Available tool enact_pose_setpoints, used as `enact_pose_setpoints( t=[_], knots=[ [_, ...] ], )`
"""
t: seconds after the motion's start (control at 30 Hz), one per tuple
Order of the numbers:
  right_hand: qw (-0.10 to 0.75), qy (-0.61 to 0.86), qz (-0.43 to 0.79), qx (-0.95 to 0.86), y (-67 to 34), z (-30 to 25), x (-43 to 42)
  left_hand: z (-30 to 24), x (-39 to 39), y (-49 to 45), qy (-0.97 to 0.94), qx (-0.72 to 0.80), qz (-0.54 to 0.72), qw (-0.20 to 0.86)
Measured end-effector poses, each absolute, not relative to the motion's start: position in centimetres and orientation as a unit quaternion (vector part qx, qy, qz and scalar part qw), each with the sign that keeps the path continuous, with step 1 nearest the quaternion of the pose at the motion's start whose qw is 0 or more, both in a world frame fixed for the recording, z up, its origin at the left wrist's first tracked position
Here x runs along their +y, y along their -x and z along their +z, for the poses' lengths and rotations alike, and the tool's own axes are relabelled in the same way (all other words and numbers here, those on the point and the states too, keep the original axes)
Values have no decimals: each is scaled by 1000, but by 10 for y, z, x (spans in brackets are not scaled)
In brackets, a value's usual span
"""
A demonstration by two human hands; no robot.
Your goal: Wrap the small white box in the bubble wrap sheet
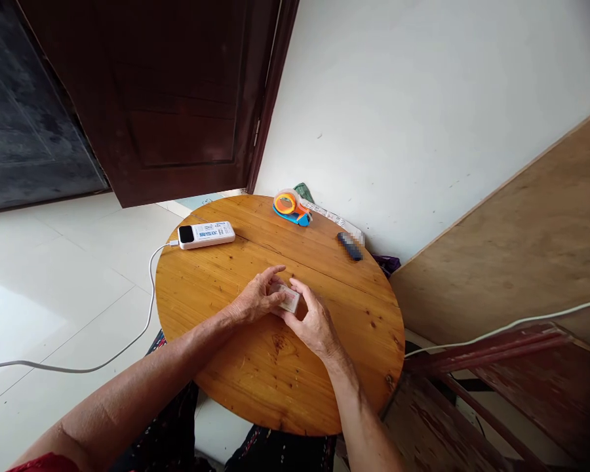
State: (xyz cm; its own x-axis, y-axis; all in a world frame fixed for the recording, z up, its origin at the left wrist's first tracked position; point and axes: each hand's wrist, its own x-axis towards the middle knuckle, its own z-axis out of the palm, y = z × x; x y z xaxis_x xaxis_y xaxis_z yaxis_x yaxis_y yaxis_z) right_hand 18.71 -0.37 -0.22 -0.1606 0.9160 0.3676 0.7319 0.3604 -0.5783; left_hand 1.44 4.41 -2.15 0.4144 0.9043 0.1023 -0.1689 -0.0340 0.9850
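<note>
A small, pale, rectangular stack with reddish print on top [290, 299], which looks like a deck of playing cards, is between my two hands above the middle of the round table. My left hand [258, 298] grips its left part, thumb laid across the top and index finger stretched out. At the right end, my right hand [317, 324] is curled round the deck, with the thumb at the near edge and the fingers at the far side. Parts of the deck are hidden under my fingers.
On the wooden table [265, 367] lie a white power bank [209, 235] with a cable [150, 288], an orange and blue tape dispenser [294, 208] and a blurred dark object [349, 246]. Behind stand a white wall and a dark red door [177, 98]. A wooden chair [472, 387] is at right.
</note>
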Motion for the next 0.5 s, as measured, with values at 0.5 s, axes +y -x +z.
enact_pose_setpoints(
  t=[0.5],
  knots=[
    [405, 505, 107, -755, -197, -1, -11, -24, 52, -8, -496, 351, 513, 606]
  ],
)
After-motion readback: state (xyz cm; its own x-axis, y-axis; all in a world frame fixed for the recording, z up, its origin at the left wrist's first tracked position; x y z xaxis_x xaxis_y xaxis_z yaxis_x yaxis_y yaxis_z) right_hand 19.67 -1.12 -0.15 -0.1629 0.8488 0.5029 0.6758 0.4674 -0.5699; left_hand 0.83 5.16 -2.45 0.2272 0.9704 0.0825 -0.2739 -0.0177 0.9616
